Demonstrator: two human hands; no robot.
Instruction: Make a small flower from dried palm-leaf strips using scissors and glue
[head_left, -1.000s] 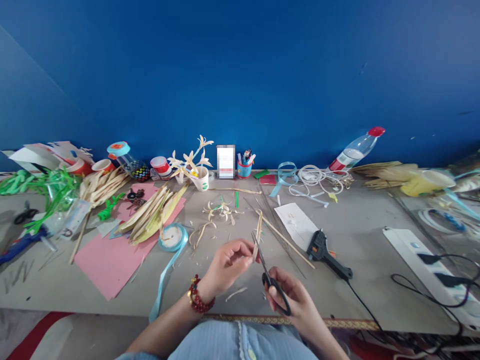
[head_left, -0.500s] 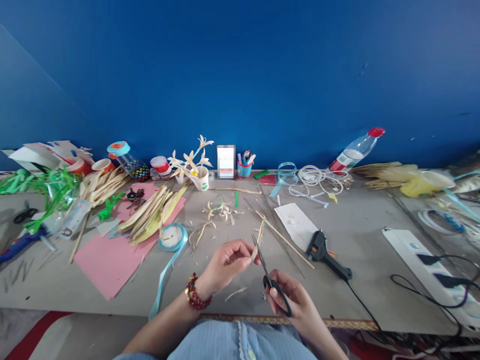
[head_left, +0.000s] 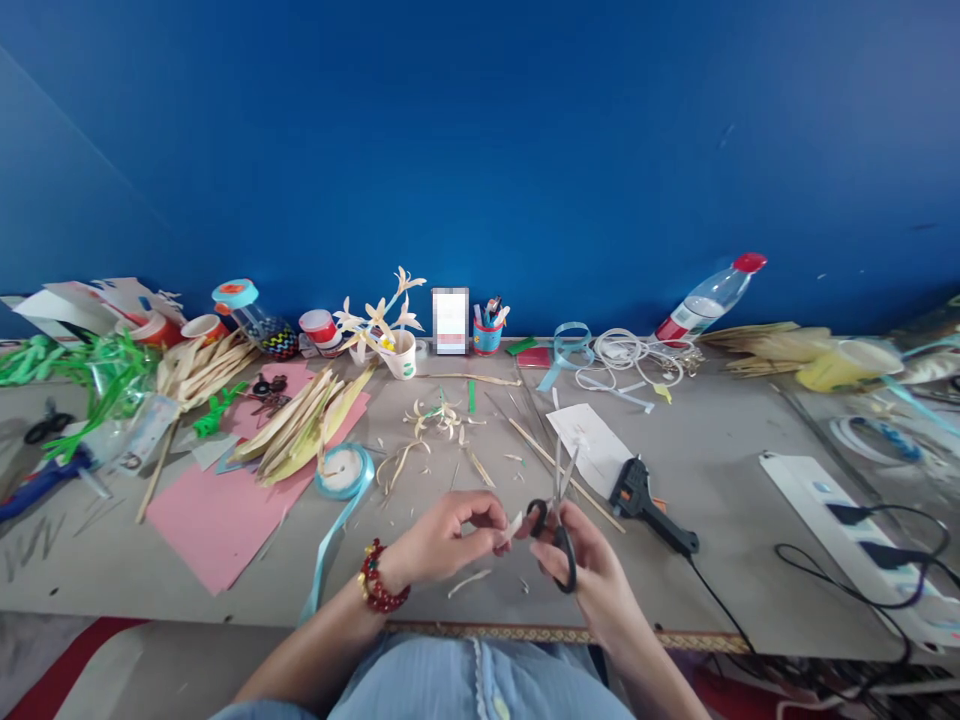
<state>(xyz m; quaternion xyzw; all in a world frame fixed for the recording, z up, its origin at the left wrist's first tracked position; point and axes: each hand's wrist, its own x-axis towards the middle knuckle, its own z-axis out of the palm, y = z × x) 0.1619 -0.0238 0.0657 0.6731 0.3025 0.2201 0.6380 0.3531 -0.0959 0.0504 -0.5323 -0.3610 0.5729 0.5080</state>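
Note:
My left hand (head_left: 463, 535), with a red bead bracelet (head_left: 382, 578) at its wrist, pinches a short pale strip of dried husk (head_left: 514, 526) between thumb and fingers. In my right hand (head_left: 589, 560) is a pair of scissors (head_left: 562, 540) with black handles. Their blades point away from me, slightly parted and clear of the strip. Beyond my left hand, a loose husk piece (head_left: 480, 467) lies on the grey table (head_left: 420, 610). Husk petals (head_left: 444, 418) and a curled husk strip (head_left: 405, 465) rest farther back.
A black glue gun (head_left: 649, 505) lies right of the scissors, near a white power strip (head_left: 832, 520) with cables. To the left are a blue ribbon roll (head_left: 345, 470), pink paper (head_left: 217, 520) and stacked husks (head_left: 300, 430). A paper cup (head_left: 402, 358) holds husk flowers at the back.
The longer husk strip in my left hand is now a short piece, and a loose piece lies beyond the hand. The scissors have drawn away to the right, blades turned more upright.

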